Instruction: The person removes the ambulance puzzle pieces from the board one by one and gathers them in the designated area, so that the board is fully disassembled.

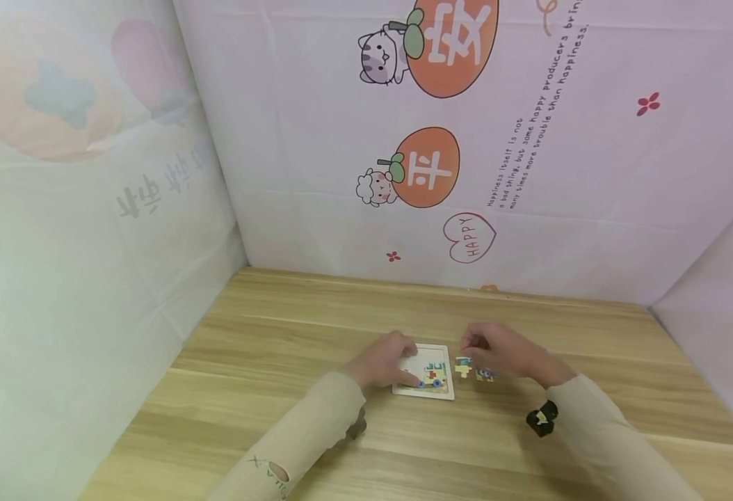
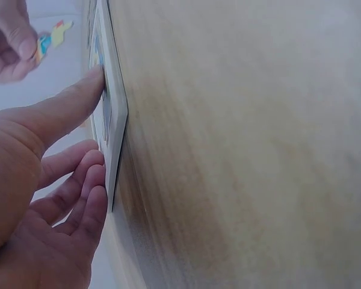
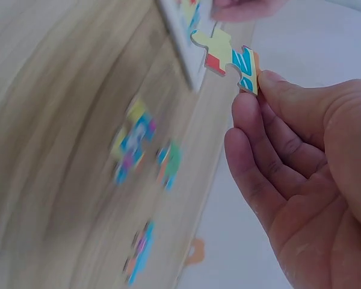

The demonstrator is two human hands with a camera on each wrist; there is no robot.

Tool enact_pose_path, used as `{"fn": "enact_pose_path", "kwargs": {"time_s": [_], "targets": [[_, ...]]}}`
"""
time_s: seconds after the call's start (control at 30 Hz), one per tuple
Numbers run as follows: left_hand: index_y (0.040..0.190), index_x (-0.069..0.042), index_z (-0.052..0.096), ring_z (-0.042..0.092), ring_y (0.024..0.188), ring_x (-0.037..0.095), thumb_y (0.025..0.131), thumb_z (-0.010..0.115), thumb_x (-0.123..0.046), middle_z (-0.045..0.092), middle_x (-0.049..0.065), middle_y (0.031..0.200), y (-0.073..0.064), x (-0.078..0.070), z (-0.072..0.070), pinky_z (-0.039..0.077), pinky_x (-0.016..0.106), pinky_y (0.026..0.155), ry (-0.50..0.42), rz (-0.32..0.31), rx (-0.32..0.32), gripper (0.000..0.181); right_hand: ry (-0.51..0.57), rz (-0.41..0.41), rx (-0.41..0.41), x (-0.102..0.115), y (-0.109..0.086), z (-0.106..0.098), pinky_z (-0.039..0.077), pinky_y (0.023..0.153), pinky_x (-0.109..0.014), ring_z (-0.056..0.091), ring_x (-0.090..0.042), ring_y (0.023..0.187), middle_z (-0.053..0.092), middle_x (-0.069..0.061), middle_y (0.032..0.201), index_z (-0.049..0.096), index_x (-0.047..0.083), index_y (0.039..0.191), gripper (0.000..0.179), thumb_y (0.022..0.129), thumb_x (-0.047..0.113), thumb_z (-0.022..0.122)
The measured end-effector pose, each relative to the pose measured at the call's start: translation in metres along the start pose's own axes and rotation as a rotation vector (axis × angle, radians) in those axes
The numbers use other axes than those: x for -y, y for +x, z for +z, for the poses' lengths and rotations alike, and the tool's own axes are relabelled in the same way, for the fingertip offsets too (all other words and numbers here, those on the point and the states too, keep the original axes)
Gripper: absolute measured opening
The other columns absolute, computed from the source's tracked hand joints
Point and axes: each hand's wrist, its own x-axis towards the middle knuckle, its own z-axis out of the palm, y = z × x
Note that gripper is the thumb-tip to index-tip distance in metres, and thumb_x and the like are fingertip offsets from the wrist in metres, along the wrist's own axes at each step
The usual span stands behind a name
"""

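Note:
Pale yellow, red and blue, a jigsaw piece (image 1: 463,367) is pinched by its end between the thumb and fingertips of my right hand (image 1: 507,348). The right wrist view shows this jigsaw piece (image 3: 219,48) held up above the table, with a knob at its far end. My left hand (image 1: 382,358) rests on the left side of a white-framed puzzle tray (image 1: 423,394). Its thumb presses on the puzzle face in the left wrist view, and the loosely bent fingers touch near the tray edge (image 2: 117,114). Joined pieces with blue wheels (image 1: 437,383) fill the tray's lower right.
Several loose jigsaw pieces (image 3: 132,144) lie on the wooden table (image 1: 279,348) to the right of the tray, partly under my right hand. White printed sheets (image 1: 316,139) wall the table at the back and on both sides.

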Motion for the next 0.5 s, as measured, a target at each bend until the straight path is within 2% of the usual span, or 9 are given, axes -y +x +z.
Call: {"fn": "enact_pose_path", "kwargs": {"time_s": [0.1,0.4,0.5], "targets": [[0.132,-0.005,0.068,0.064,0.114,0.016,0.086,0.089,-0.035,0.067,0.005,0.124,-0.001,-0.001,-0.001,0.054,0.027,0.105,-0.006,0.005,0.000,0.059,-0.001,0.011,-0.006,-0.007,-0.012,-0.005,0.053,0.064,-0.021,0.057,-0.003,0.074,0.069,-0.001,0.087,0.068,0.008,0.098,0.005,0.103,0.008,0.066],[0.132,-0.008,0.068,0.063,0.113,0.013,0.085,0.088,-0.040,0.067,0.002,0.124,0.003,0.005,0.003,0.054,0.027,0.105,0.007,0.012,-0.002,0.060,-0.036,-0.033,-0.051,-0.033,-0.043,-0.018,0.051,0.063,-0.020,0.055,0.001,0.075,0.070,0.002,0.087,0.068,0.009,0.097,0.006,0.102,0.005,0.067],[0.131,-0.009,0.069,0.063,0.112,0.012,0.085,0.089,-0.040,0.067,0.001,0.122,0.005,0.008,0.005,0.054,0.027,0.104,0.008,0.019,-0.009,0.060,-0.036,-0.011,-0.056,-0.041,-0.050,-0.022,0.051,0.063,-0.020,0.055,0.001,0.075,0.070,0.002,0.087,0.068,0.010,0.098,0.006,0.102,0.006,0.066]]}}
